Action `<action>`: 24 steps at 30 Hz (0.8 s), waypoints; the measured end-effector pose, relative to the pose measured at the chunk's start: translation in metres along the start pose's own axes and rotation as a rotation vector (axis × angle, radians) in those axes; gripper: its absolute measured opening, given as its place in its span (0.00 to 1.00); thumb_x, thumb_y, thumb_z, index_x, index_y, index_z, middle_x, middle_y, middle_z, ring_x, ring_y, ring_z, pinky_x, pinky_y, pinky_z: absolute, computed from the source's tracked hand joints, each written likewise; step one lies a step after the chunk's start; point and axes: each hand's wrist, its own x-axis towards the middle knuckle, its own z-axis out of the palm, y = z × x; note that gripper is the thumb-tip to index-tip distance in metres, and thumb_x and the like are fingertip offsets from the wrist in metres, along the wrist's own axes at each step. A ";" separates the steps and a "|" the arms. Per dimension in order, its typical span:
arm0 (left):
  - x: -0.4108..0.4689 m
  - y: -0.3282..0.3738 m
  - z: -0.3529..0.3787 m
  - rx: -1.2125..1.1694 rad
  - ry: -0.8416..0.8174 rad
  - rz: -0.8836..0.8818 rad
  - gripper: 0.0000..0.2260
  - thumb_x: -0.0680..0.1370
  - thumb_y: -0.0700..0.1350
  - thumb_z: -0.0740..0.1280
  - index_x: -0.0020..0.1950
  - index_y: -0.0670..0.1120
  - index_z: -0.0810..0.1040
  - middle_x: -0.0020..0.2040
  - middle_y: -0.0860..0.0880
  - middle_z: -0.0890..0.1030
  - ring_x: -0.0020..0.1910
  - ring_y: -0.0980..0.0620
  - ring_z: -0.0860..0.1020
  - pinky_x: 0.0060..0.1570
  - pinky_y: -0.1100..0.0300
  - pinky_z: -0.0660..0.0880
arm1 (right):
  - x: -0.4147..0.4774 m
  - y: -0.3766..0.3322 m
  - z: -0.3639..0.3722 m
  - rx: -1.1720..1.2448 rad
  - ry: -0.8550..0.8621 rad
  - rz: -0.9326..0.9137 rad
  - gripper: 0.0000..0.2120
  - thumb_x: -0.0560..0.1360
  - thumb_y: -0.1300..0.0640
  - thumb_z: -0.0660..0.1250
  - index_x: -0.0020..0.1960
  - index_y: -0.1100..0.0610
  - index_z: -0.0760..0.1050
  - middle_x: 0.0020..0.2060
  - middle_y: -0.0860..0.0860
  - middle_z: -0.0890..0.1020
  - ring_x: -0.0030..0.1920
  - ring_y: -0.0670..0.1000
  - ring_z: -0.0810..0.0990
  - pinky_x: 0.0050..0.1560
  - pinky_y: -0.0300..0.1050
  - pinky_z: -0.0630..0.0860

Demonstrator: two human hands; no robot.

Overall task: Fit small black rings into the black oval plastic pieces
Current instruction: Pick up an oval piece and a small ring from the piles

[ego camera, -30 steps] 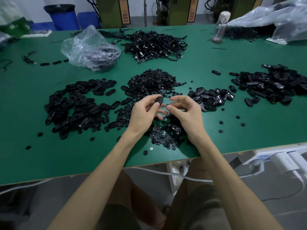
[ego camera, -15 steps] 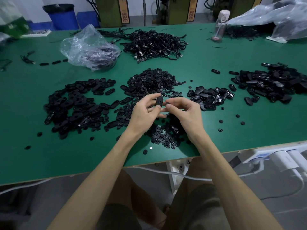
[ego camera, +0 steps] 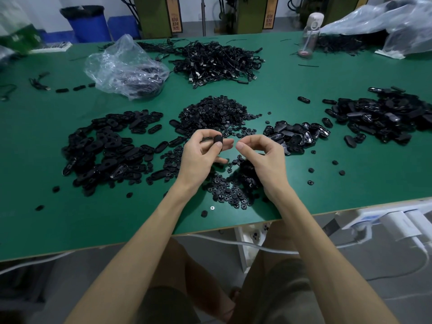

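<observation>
1. the green table (ego camera: 70, 218) is carrying all of it, and the person is sitting at its near edge.
2. a broad heap of oval pieces (ego camera: 109, 148) is lying to the left of the hands, and a smaller heap (ego camera: 294, 136) is sitting just to their right; i am not able to tell which of them is already fitted.
3. the mound of small rings (ego camera: 215, 113) is sitting just beyond the hands, and a looser scatter of rings (ego camera: 231, 190) is lying beneath the wrists.
4. the left hand (ego camera: 201, 157) is hovering over the table with its fingers curled, thumb and fingertips pinching one oval piece (ego camera: 217, 141) and holding it up on end.
5. the right hand (ego camera: 264, 160) is hovering just beside it, not touching, with thumb and forefinger curling in tip to tip; whether a ring is sitting between them is too small for me to tell.
6. the held oval piece is sitting between the two hands, clear of the table.
7. to my eye, one single fitting is going on: the next move is calling for lining a ring up with the piece's opening and pressing it home, or picking one from the scatter first if those fingers are empty.
</observation>
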 end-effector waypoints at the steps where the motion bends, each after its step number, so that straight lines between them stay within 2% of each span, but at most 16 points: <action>1: 0.000 0.000 0.000 -0.006 0.003 0.009 0.07 0.83 0.32 0.64 0.61 0.37 0.74 0.54 0.42 0.87 0.56 0.47 0.86 0.45 0.54 0.85 | 0.000 0.000 0.000 0.003 -0.002 -0.003 0.02 0.76 0.58 0.76 0.46 0.53 0.84 0.39 0.42 0.85 0.42 0.43 0.79 0.48 0.34 0.75; 4: 0.001 -0.001 0.000 -0.002 0.024 0.023 0.07 0.82 0.33 0.67 0.60 0.39 0.79 0.53 0.43 0.85 0.52 0.46 0.87 0.45 0.56 0.84 | 0.000 0.000 0.000 0.028 -0.023 0.012 0.02 0.76 0.59 0.77 0.47 0.55 0.84 0.38 0.44 0.83 0.40 0.45 0.77 0.46 0.37 0.76; 8: 0.002 -0.004 0.000 0.034 0.005 -0.004 0.09 0.80 0.36 0.71 0.61 0.42 0.82 0.44 0.46 0.86 0.44 0.45 0.88 0.40 0.56 0.83 | -0.001 -0.002 0.002 0.028 -0.064 0.020 0.03 0.75 0.60 0.77 0.48 0.57 0.83 0.38 0.48 0.86 0.41 0.46 0.82 0.46 0.36 0.77; 12: 0.002 -0.005 -0.001 0.073 0.011 -0.011 0.09 0.79 0.38 0.74 0.58 0.42 0.83 0.44 0.45 0.87 0.39 0.45 0.87 0.33 0.57 0.80 | -0.001 -0.002 0.002 0.032 -0.054 0.042 0.04 0.75 0.61 0.78 0.48 0.58 0.84 0.42 0.51 0.88 0.43 0.48 0.85 0.48 0.38 0.80; 15: 0.003 -0.005 -0.001 0.057 -0.004 0.002 0.09 0.79 0.35 0.73 0.58 0.41 0.84 0.47 0.45 0.88 0.42 0.46 0.87 0.37 0.58 0.81 | -0.002 -0.003 0.003 0.028 -0.043 0.051 0.03 0.75 0.61 0.77 0.48 0.58 0.84 0.43 0.55 0.88 0.45 0.51 0.85 0.51 0.43 0.81; 19: 0.003 -0.007 0.001 0.081 -0.054 0.013 0.13 0.80 0.31 0.70 0.64 0.39 0.82 0.51 0.43 0.88 0.47 0.47 0.87 0.45 0.57 0.83 | -0.001 -0.005 0.003 0.053 -0.025 0.067 0.01 0.76 0.62 0.76 0.47 0.57 0.85 0.42 0.54 0.88 0.44 0.52 0.84 0.54 0.50 0.80; 21: 0.003 -0.007 0.001 0.084 -0.060 0.022 0.14 0.79 0.31 0.70 0.64 0.39 0.82 0.51 0.43 0.88 0.46 0.47 0.87 0.46 0.57 0.83 | -0.001 -0.004 0.003 0.055 -0.011 0.082 0.01 0.76 0.61 0.76 0.48 0.58 0.85 0.42 0.53 0.87 0.43 0.50 0.82 0.51 0.48 0.79; 24: 0.003 -0.008 0.001 0.070 -0.059 0.025 0.12 0.79 0.31 0.71 0.62 0.40 0.83 0.49 0.45 0.88 0.45 0.47 0.87 0.46 0.58 0.83 | -0.001 -0.003 0.002 0.054 -0.001 0.082 0.02 0.76 0.59 0.76 0.48 0.57 0.84 0.39 0.48 0.85 0.41 0.45 0.79 0.46 0.40 0.76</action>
